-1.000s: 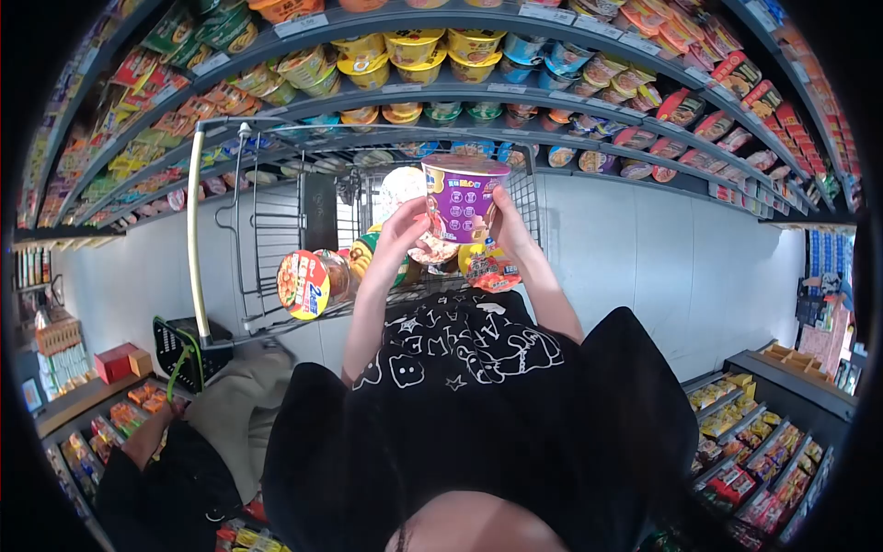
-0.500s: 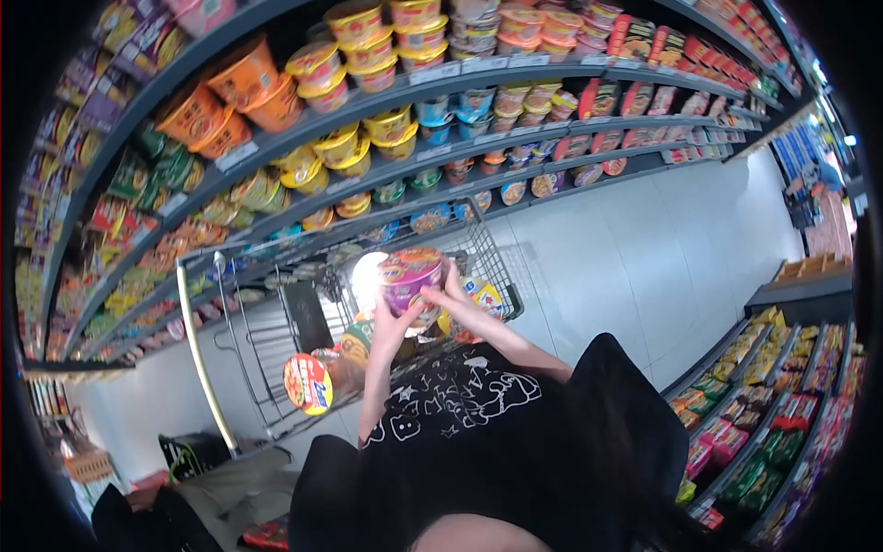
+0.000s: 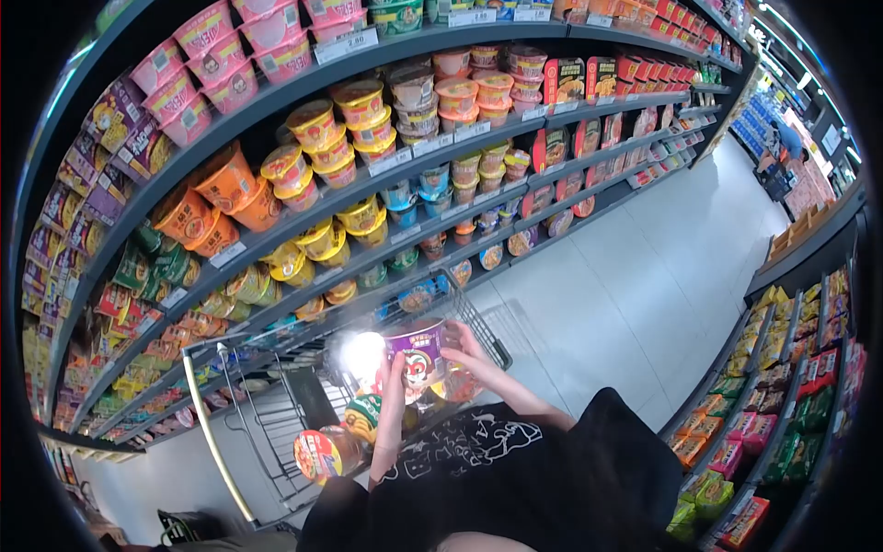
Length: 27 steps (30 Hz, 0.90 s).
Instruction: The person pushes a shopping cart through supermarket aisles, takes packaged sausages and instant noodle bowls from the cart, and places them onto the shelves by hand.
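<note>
Between both hands is a purple instant noodle bowl (image 3: 425, 357) with a cartoon face on its side, held above the shopping cart (image 3: 195, 386). My left hand (image 3: 394, 379) grips the near left side of the bowl, and my right hand (image 3: 467, 351) is closed around its right side. A bright glare covers the area just left of the bowl. Lower in the cart lie a noodle bowl with a red and yellow lid (image 3: 318, 456) and a green and yellow container (image 3: 364, 416). My forearms and the bowl hide part of the cart's contents.
Shelves (image 3: 405, 152) stacked with noodle cups and bowls curve along the far side of the cart. To the right, a lower shelf holds packaged snacks (image 3: 759, 428). The tiled aisle floor (image 3: 598, 276) runs between them. A person (image 3: 782, 143) is far down the aisle.
The view has tilted up, showing more of the upper shelves. The bowl has turned in my hands, so its side with the cartoon face shows now. Both hands still hold it.
</note>
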{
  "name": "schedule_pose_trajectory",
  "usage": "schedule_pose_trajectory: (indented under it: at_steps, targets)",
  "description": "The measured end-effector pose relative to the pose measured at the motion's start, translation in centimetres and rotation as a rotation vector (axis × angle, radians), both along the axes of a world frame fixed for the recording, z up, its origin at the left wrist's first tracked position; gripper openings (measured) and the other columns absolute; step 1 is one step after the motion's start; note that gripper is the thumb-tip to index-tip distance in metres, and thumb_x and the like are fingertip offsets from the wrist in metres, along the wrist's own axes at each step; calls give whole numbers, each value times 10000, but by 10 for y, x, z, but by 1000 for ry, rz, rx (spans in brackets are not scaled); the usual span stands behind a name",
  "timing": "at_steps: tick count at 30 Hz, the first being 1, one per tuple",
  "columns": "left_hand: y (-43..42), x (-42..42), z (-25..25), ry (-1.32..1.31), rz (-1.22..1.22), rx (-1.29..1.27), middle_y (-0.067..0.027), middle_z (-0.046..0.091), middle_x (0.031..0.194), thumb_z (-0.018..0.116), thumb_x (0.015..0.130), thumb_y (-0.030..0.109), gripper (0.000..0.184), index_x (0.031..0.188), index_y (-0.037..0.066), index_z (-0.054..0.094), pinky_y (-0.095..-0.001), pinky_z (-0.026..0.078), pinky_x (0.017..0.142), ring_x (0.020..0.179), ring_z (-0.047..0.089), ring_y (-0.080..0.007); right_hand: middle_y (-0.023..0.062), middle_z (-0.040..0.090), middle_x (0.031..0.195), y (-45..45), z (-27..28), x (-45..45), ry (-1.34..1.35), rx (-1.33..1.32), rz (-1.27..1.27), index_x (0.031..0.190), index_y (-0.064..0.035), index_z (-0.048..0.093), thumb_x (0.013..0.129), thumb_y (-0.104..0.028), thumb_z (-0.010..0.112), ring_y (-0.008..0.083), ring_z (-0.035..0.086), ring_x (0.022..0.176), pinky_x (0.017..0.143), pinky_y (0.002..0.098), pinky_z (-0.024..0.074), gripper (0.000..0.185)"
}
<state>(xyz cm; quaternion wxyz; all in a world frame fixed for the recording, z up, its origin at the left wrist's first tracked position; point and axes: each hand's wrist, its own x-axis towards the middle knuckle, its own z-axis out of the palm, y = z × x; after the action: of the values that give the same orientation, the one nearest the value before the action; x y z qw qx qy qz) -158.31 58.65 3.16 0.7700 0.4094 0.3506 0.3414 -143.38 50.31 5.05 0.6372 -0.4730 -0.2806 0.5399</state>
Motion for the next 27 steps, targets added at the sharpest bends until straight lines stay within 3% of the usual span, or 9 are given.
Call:
schedule_pose_trajectory:
  at_steps: [3,6,9,10,13,14,21,24,27]
  targets:
    - [-1,-2,-7,-146,-90,-24,-82,481,1096,434,875,293,462,1211,-8,331,-259,413,804,925,505,-130,130,337,1260,-2,10,-1,24,24,45,1288,-56,199,790,-194,578,214,350,1156,941,333,314,641]
    - [1,-13,-31,-37,-145,-160,-83,479,1095,399,885,326,444,1181,-4,383,-250,415,780,911,510,-129,91,373,1233,-4,11,-7,129,-131,163,1280,-58,229,778,-210,596,172,374,1132,934,320,323,640]
    - [0,-17,-33,321,6,224,-103,475,1102,397,884,331,488,1217,-25,370,-246,397,780,900,504,-136,83,419,1189,-2,7,-13,196,-174,151,1255,-42,273,777,-220,598,159,420,1083,908,305,348,605]
    - [-7,-15,2,411,46,186,-129,453,1140,433,876,297,473,1230,-9,365,-261,371,829,953,479,-152,81,448,1155,0,6,-17,84,-202,126,1224,-25,316,776,-234,602,152,453,1039,879,292,368,571]
    - [-6,-28,14,250,-56,178,-163,398,1200,496,849,234,532,1288,37,269,-299,335,889,1058,426,-203,110,446,1133,4,3,-32,-15,-121,64,1242,-4,221,741,-183,650,152,451,1037,878,285,370,684]
    - [-8,-31,7,257,-76,215,-159,385,1204,519,835,226,588,1298,24,217,-308,325,907,1091,405,-214,137,420,1144,4,2,-36,-4,-168,89,1253,2,159,700,-187,692,173,433,1056,881,281,368,791]
    - [-23,-58,-5,198,14,208,-204,271,1278,671,708,147,964,1311,-1,-67,-337,291,960,1175,319,-252,165,343,1203,8,-22,-73,-348,-135,110,1263,-21,116,618,-245,746,227,390,1103,910,327,344,929]
    - [-22,-70,9,143,99,177,-194,327,1239,695,674,87,1024,1301,15,-111,-344,336,937,1133,384,-247,160,343,1211,16,-14,-91,-369,-95,178,1260,-23,109,591,-239,763,221,385,1115,929,332,331,960]
    - [-18,-87,4,172,247,129,-177,375,1204,701,671,98,921,1294,-31,36,-319,368,907,1101,414,-213,176,291,1245,21,9,-107,-540,-34,314,1286,-29,35,584,-219,772,229,344,1156,944,334,324,1036]
